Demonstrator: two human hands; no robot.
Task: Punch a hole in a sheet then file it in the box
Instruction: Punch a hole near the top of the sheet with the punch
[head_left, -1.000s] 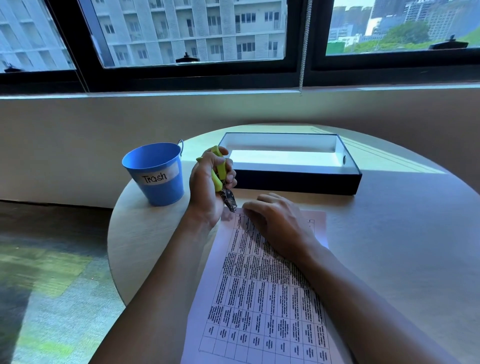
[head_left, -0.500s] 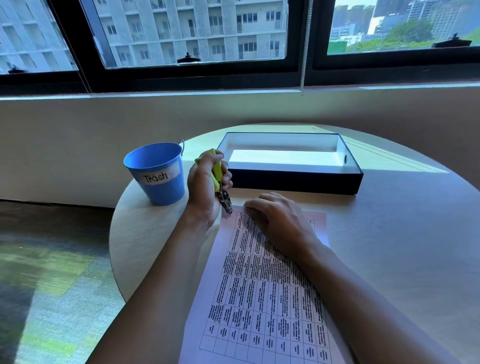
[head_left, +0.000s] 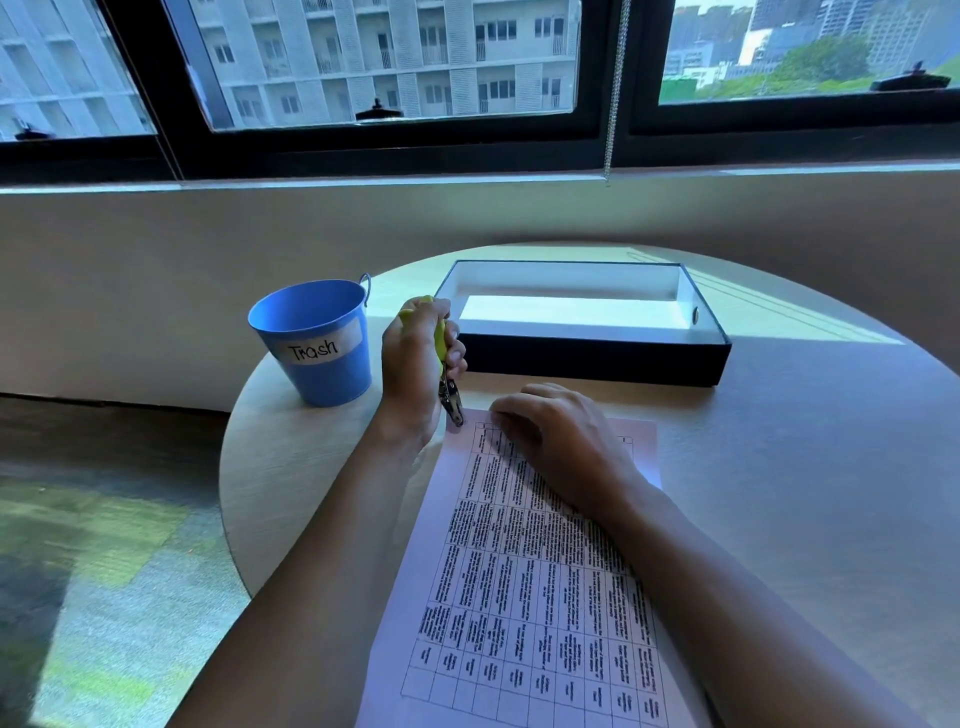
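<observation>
A pale sheet (head_left: 519, 597) printed with a table of text lies on the round table, its long side running toward me. My left hand (head_left: 415, 374) grips a hole punch (head_left: 448, 384) with yellow handles squeezed together; its metal jaws sit at the sheet's far left corner. My right hand (head_left: 561, 441) rests on the sheet's far end, fingers loosely bent, pressing it down. Behind both hands stands a shallow black box (head_left: 597, 364) with a white inside, open on top.
A blue bucket (head_left: 317, 343) labelled "Trash" stands at the table's left edge, just left of my left hand. The round table (head_left: 805, 467) ends close to a low wall under the windows. Carpeted floor lies to the left.
My left hand has brought the punch down and toward me, so its jaws now meet the sheet's far left corner. My right hand has stayed on the sheet.
</observation>
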